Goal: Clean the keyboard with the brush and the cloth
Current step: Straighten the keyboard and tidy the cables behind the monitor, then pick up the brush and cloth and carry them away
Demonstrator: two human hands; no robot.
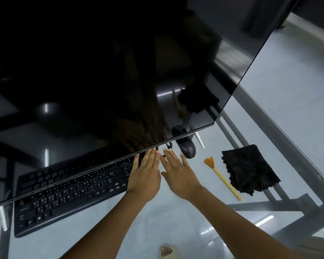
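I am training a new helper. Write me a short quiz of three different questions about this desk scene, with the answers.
1. True or false: the right hand grips the brush.
2. What lies directly right of the brush: A) mouse B) cloth C) keyboard?
3. Fill in: both hands are flat with fingers ____.

Key:
1. False; the brush lies untouched on the glass table.
2. B, the cloth.
3. Straight; the left hand is over the keyboard end.

monitor [101, 71]: glossy | cloth [249, 169]: rough, fuzzy | table [157, 221]: probably glass
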